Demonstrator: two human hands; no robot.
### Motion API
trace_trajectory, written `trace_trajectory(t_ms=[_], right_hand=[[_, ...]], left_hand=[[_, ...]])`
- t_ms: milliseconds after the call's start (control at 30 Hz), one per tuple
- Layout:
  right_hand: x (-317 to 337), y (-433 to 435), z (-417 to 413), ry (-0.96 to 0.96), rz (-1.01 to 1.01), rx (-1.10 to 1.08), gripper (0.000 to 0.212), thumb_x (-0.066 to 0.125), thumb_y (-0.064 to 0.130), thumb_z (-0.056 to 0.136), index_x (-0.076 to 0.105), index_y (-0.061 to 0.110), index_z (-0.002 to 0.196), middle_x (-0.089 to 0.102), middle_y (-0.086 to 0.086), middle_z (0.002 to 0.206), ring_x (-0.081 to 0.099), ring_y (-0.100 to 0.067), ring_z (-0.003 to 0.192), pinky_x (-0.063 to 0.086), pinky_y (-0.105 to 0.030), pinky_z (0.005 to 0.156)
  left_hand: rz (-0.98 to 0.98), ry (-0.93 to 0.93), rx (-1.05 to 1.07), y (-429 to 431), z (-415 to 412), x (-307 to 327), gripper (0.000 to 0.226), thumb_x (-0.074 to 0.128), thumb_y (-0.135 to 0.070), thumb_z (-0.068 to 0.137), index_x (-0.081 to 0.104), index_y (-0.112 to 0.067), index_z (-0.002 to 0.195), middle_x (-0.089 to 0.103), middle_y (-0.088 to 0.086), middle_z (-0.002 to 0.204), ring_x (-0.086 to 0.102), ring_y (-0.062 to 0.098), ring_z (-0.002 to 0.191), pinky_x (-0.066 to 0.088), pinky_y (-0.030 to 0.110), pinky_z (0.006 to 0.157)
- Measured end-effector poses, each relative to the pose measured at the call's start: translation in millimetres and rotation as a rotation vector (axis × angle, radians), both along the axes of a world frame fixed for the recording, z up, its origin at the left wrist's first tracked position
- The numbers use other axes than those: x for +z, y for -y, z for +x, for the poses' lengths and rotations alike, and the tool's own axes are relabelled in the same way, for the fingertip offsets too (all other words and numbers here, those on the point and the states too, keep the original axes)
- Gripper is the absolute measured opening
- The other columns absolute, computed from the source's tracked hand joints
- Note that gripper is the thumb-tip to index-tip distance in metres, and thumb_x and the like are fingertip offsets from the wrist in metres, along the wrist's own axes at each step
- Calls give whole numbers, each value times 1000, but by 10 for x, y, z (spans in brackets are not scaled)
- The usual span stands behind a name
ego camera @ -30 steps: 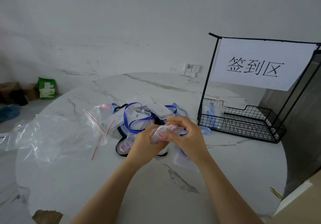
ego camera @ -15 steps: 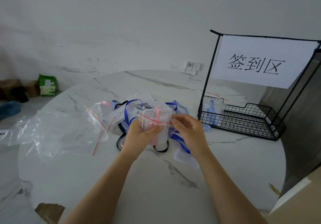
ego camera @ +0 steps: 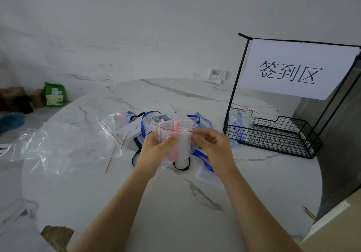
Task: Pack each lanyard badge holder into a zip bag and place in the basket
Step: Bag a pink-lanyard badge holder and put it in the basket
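A clear badge holder with a pink lanyard sits partly inside a small zip bag with a red seal line, held upright above the table. My left hand grips the bag and holder from the left, thumb on the front. My right hand pinches the bag's right edge at the seal. Behind them lies a pile of badge holders with blue and black lanyards. The black wire basket stands to the right with a packed bag in its left end.
Loose clear zip bags spread over the left of the round marble table. One bare badge holder lies under my right wrist. A white paper sign hangs on the basket's frame. Boxes and a green packet sit on the floor, far left.
The crumpled bag and holder between my hands have been straightened and raised upright. My right hand has shifted to the bag's right edge at the seal line.
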State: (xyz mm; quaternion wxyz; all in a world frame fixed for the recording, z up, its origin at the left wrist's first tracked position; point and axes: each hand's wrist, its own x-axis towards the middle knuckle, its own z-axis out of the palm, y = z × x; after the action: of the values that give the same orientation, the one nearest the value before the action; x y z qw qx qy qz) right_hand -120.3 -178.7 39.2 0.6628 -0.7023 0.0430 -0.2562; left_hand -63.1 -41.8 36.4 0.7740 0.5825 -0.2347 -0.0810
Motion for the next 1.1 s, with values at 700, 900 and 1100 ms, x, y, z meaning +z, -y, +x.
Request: trace_trajectory(t_ms=[700,900,1100], right_hand=[[388,6,35,200,160,71,35,60,-10,77,73,19,64,66,3,55,57,-8,49,48,-16,53],[555,20,64,202,315,177,36,56,-9,79,74,15,58,64,-2,52,52,-11,41,41,-18,40],[438,144,335,4,502,40,26,58,-3,84,67,9,63,64,0,50,54,-5,40,39,-13,37]], left_hand=[[1,372,60,-134,84,329,9,61,-23,85,69,-27,82,72,-17,79,67,1,82,50,14,77],[-84,243,-133,-170,137,410,42,69,-54,68,69,-29,102,74,4,85,70,22,76,55,27,71],[48,-241,-229,21,331,209,21,44,-16,96,61,-5,99,73,4,72,68,11,59,49,19,45]])
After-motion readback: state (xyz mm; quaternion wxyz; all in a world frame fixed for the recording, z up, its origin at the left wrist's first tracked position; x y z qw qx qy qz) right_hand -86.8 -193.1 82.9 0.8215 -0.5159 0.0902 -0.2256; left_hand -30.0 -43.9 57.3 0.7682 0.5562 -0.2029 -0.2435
